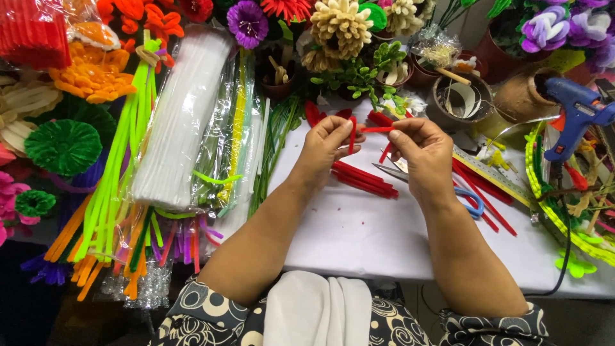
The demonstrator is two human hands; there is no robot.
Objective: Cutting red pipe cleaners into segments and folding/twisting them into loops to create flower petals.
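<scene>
White table (359, 237) amid piled craft flowers (339, 25)

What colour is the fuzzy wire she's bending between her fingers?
Red. The pipe cleaner, pinched between the left hand and right hand, shows clearly in the head view.

Both hands up over the white table (359, 237). Left hand (327, 150) and right hand (419, 150) pinch one red pipe cleaner (365, 130) between them, bent at the left fingers. More red pipe cleaners (362, 179) lie flat just under the hands, scissors (464, 195) beside them. Bagged white pipe cleaners (179, 122) lie well left. Blue glue gun (573, 112) sits far right.
</scene>
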